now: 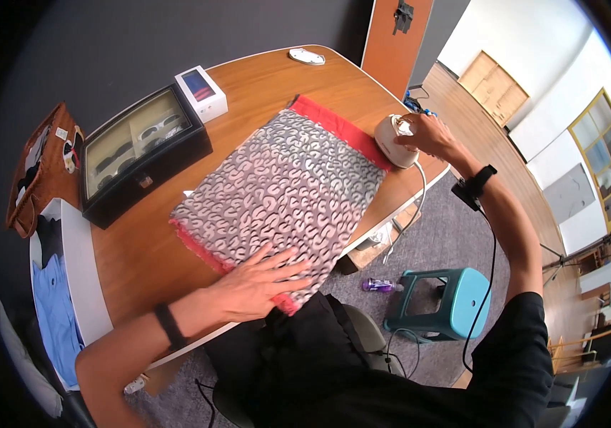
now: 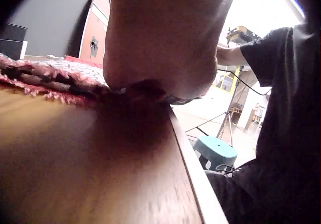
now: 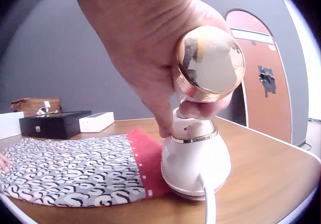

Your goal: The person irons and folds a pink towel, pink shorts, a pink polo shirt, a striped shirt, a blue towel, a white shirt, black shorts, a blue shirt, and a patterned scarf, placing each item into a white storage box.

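A folded scarf (image 1: 277,178) with a grey leopard-like pattern and red fringed ends lies flat across the wooden table. My left hand (image 1: 259,285) rests on its near corner, fingers spread straight. At the far right corner, my right hand (image 1: 430,135) grips the handle of a small white steam iron (image 1: 391,143) with gold trim. The right wrist view shows the iron's rounded white body (image 3: 193,163) at the scarf's red edge, with a shiny gold cap (image 3: 213,61) on the handle's end. Its white cord (image 1: 422,189) hangs over the table edge.
Left of the scarf stands a black glasses case (image 1: 145,153) with a clear lid, beside a white phone box (image 1: 202,93). A white power strip (image 1: 307,56) lies at the far end. A brown bag (image 1: 45,167) and a teal stool (image 1: 437,303) are nearby.
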Tool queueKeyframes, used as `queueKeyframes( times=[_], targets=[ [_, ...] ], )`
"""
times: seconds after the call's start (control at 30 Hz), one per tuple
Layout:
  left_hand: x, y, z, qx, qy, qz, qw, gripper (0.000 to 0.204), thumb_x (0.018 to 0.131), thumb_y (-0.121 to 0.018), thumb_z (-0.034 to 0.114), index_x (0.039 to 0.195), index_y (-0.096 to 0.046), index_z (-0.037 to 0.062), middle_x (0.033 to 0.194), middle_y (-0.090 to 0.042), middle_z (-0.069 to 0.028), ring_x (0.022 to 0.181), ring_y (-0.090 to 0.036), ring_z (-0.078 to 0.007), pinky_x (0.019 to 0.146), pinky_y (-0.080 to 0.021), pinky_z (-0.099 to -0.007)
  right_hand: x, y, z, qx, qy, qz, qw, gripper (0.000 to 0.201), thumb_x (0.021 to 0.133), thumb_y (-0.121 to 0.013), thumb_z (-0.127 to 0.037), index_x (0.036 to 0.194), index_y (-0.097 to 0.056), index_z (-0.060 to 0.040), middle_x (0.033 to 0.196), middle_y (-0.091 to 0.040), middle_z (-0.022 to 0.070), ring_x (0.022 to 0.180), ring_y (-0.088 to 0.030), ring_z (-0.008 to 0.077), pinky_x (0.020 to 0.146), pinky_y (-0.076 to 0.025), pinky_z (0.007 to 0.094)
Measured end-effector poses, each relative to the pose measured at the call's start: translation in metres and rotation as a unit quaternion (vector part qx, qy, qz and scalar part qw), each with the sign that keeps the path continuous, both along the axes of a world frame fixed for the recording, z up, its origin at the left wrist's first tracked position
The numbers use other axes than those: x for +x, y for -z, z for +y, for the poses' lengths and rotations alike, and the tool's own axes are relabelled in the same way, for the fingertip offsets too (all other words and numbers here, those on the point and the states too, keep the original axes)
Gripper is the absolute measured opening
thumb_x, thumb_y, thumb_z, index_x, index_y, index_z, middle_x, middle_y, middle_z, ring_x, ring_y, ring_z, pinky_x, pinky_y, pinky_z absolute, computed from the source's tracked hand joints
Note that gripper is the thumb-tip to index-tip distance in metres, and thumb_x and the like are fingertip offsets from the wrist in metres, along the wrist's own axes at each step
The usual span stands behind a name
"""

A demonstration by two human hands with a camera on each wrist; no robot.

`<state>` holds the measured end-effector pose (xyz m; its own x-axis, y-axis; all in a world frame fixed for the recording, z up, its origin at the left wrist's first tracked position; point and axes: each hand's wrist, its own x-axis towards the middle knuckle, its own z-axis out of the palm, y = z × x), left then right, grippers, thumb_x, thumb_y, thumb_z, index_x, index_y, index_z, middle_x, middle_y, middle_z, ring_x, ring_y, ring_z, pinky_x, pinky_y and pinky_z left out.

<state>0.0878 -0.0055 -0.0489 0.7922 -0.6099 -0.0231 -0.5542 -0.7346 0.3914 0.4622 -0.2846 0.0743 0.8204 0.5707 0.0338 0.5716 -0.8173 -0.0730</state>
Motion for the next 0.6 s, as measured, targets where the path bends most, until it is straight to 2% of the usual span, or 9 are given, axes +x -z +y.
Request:
queueKeyframes(
  times=[0.03, 0.1, 0.13, 0.17, 0.27, 0.3, 0.4, 0.5, 0.6],
  targets=[
    [-0.006, -0.007, 0.011, -0.053, -0.007, 0.012, 0.998, 0.063, 0.083, -0.059, 0.009, 0.145, -0.061, 0.0160, 0.165, -0.041, -0.0067, 0.157, -0.029, -0.0308, 0.127, -0.016, -0.0612, -0.006, -0.003, 0.003, -0.005, -0.021, -0.012, 1.000, 0.063, 0.081, -0.083, -0.043, 0.131, -0.069, -0.0073, 0.099, -0.076, 0.0174, 0.088, -0.075, 0.0323, 0.075, -0.059, 0.0436],
    [-0.021, -0.017, 0.030, -0.080, -0.023, 0.040, 0.996, 0.059, 0.080, -0.060, 0.007, 0.138, -0.067, 0.0146, 0.162, -0.046, -0.0062, 0.155, -0.033, -0.0312, 0.127, -0.018, -0.0615, -0.036, -0.019, 0.014, -0.017, -0.054, -0.016, 0.998, 0.066, 0.080, -0.083, -0.045, 0.134, -0.068, -0.0093, 0.101, -0.076, 0.0175, 0.093, -0.074, 0.0340, 0.082, -0.057, 0.0448],
    [-0.028, -0.023, 0.037, -0.092, -0.031, 0.054, 0.994, 0.057, 0.078, -0.060, 0.006, 0.134, -0.070, 0.0139, 0.160, -0.048, -0.0060, 0.154, -0.035, -0.0314, 0.127, -0.019, -0.0616, -0.043, -0.019, 0.016, -0.001, -0.113, -0.040, 0.993, 0.066, 0.080, -0.082, -0.045, 0.135, -0.068, -0.0109, 0.102, -0.076, 0.0176, 0.094, -0.074, 0.0346, 0.082, -0.058, 0.0439],
    [-0.035, -0.031, 0.040, -0.106, -0.055, 0.076, 0.990, 0.047, 0.083, -0.062, 0.005, 0.126, -0.076, 0.0172, 0.157, -0.053, -0.0071, 0.153, -0.036, -0.0344, 0.126, -0.020, -0.0623, -0.050, -0.019, 0.023, -0.022, -0.121, -0.020, 0.992, 0.065, 0.082, -0.082, -0.043, 0.136, -0.066, -0.0102, 0.107, -0.076, 0.0173, 0.096, -0.074, 0.0346, 0.085, -0.057, 0.0437],
    [-0.049, -0.049, 0.040, -0.092, -0.093, 0.097, 0.987, 0.041, 0.081, -0.065, 0.008, 0.119, -0.079, 0.0146, 0.154, -0.056, -0.0071, 0.152, -0.037, -0.0332, 0.126, -0.020, -0.0629, -0.076, -0.028, 0.044, -0.052, -0.157, 0.031, 0.986, 0.065, 0.083, -0.082, -0.041, 0.137, -0.065, -0.0095, 0.115, -0.075, 0.0164, 0.103, -0.072, 0.0352, 0.090, -0.057, 0.0441],
    [-0.053, -0.052, 0.043, -0.075, -0.095, 0.100, 0.988, 0.037, 0.080, -0.066, 0.012, 0.114, -0.080, 0.0129, 0.153, -0.057, -0.0061, 0.151, -0.040, -0.0328, 0.124, -0.024, -0.0640, -0.083, -0.022, 0.054, -0.058, -0.162, 0.040, 0.984, 0.066, 0.083, -0.082, -0.043, 0.138, -0.065, -0.0101, 0.114, -0.076, 0.0161, 0.103, -0.072, 0.0353, 0.090, -0.057, 0.0446],
    [-0.055, -0.074, 0.039, 0.000, -0.119, 0.113, 0.986, 0.032, 0.082, -0.070, 0.020, 0.110, -0.080, 0.0082, 0.147, -0.061, -0.0083, 0.147, -0.046, -0.0324, 0.122, -0.032, -0.0582, -0.081, -0.007, 0.068, -0.077, -0.165, 0.039, 0.983, 0.068, 0.083, -0.081, -0.047, 0.139, -0.064, -0.0116, 0.111, -0.076, 0.0161, 0.102, -0.072, 0.0355, 0.089, -0.057, 0.0456],
    [-0.052, -0.074, 0.020, -0.027, -0.143, 0.040, 0.988, 0.041, 0.082, -0.076, 0.029, 0.114, -0.077, 0.0042, 0.133, -0.067, -0.0120, 0.136, -0.054, -0.0319, 0.115, -0.042, -0.0504, -0.066, -0.004, 0.068, -0.069, -0.136, 0.033, 0.988, 0.069, 0.083, -0.080, -0.049, 0.139, -0.064, -0.0123, 0.109, -0.076, 0.0168, 0.101, -0.072, 0.0358, 0.087, -0.057, 0.0461],
    [-0.043, -0.074, 0.011, 0.001, -0.149, 0.018, 0.989, 0.051, 0.082, -0.079, 0.036, 0.120, -0.072, 0.0021, 0.119, -0.069, -0.0137, 0.124, -0.057, -0.0315, 0.106, -0.047, -0.0459, -0.042, 0.001, 0.062, -0.053, -0.117, 0.013, 0.992, 0.068, 0.083, -0.079, -0.051, 0.136, -0.065, -0.0111, 0.105, -0.076, 0.0181, 0.099, -0.073, 0.0360, 0.085, -0.057, 0.0460]
  ],
)
